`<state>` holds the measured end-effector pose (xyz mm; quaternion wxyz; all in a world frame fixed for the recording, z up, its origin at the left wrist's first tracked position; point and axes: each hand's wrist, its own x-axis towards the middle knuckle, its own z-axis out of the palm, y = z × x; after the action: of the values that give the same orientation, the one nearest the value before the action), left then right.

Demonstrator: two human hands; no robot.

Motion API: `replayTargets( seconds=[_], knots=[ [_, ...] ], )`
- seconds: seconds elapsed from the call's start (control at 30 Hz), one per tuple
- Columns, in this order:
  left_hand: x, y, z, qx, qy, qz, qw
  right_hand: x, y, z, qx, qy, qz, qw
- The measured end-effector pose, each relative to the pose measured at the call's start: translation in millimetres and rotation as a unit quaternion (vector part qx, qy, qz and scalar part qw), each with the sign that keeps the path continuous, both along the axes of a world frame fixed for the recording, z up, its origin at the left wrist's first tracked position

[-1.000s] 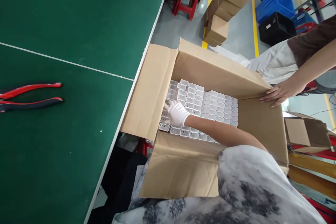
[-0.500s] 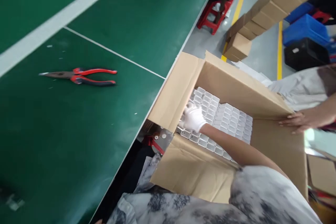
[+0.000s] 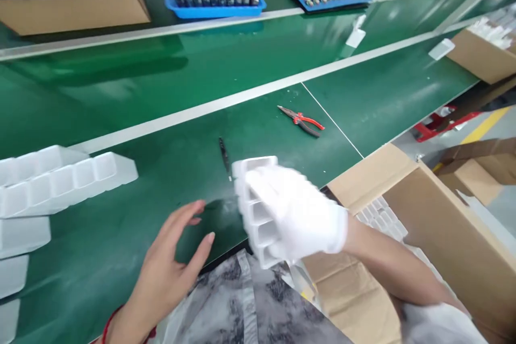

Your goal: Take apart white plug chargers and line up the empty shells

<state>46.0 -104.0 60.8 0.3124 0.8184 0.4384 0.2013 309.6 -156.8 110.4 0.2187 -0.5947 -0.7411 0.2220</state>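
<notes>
In a white glove, my right hand (image 3: 302, 212) grips a short row of white, open-ended plastic boxes (image 3: 258, 220) over the front edge of the table. My left hand (image 3: 169, 263), bare and with a red cord at the wrist, is open to the left of it, thumb and fingers apart and touching nothing. Further rows of white plastic boxes (image 3: 68, 183) lie on the table at the left. Beside me on the right stands an open cardboard carton (image 3: 455, 242) with more white boxes (image 3: 381, 217) inside, partly hidden by my right arm.
Red-handled pliers (image 3: 300, 118) and a thin black tool (image 3: 224, 156) lie on the green table (image 3: 181, 134). Along the back are a blue tray of small parts (image 3: 213, 11), a second blue tray (image 3: 322, 2) and a carton (image 3: 76, 13). Another carton (image 3: 479, 56) stands far right.
My view has swung left across the table. My gloved right hand has come out of the carton with a row of white boxes, and my left hand has come into view, open.
</notes>
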Motion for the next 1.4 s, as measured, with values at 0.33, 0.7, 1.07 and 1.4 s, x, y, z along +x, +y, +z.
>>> replayTargets(
  seconds=[0.33,0.7,1.07,1.4],
  knots=[
    [-105.3,55.9,-13.0,-0.062,0.005,0.111,0.992,-142.4,132.3,-21.7,0.068,-0.143,0.377,0.912],
    [-121.5,79.3,-4.6,0.06,0.026,0.033,0.997,-106.3,22.8,-48.2,-0.04,-0.102,-0.002,0.994],
    [-86.9,98.6,-1.4,0.055,0.104,-0.084,0.989,-139.3,17.3,-82.2,0.069,-0.112,-0.02,0.991],
    [-56.3,151.8,30.5,0.063,0.044,-0.089,0.993,-118.4,49.8,-69.0,0.052,-0.095,-0.095,0.99]
  ],
)
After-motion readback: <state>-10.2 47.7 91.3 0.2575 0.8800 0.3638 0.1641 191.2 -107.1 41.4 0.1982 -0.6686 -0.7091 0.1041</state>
